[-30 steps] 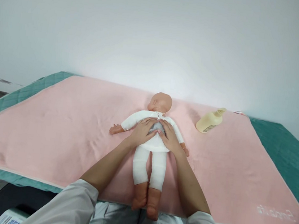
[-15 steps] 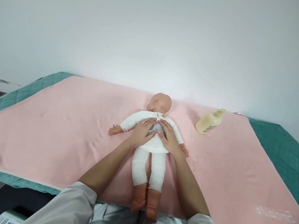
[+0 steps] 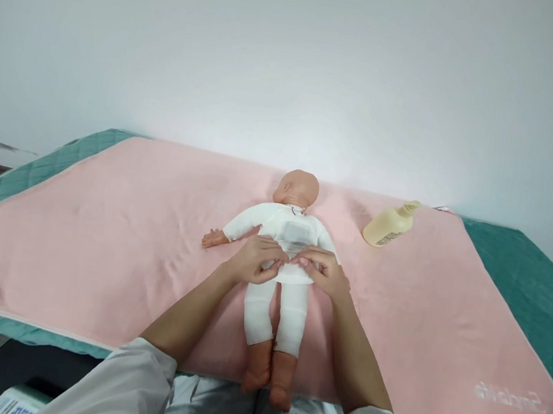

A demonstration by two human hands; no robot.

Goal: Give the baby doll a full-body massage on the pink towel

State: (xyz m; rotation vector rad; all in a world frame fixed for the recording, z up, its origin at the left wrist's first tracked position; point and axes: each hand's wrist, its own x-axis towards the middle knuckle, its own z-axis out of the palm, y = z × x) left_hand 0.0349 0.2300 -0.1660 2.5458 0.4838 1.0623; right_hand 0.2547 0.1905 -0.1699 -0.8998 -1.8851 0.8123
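A baby doll in a white cloth suit lies face down, head away from me, its face turned to the left. A pale grey rectangular panel shows on its upper back. My left hand rests on the left of the doll's lower back, fingers bent and drawn toward the thumb. Opposite it, my right hand is curled the same way, thumb against the fingers. Both sets of fingertips meet the cloth near the midline, close together. The doll's right forearm is mostly hidden behind my right hand.
A pink blanket lies over a green quilted cover. To the doll's right, a yellow pump bottle stands on the blanket. A white wall rises behind. At the lower left is a black surface with a white-green pack.
Both hands have slid from the doll's upper back down toward its waist. Their fingers, flat and stretched before, are now curled. The grey panel has come into full view.
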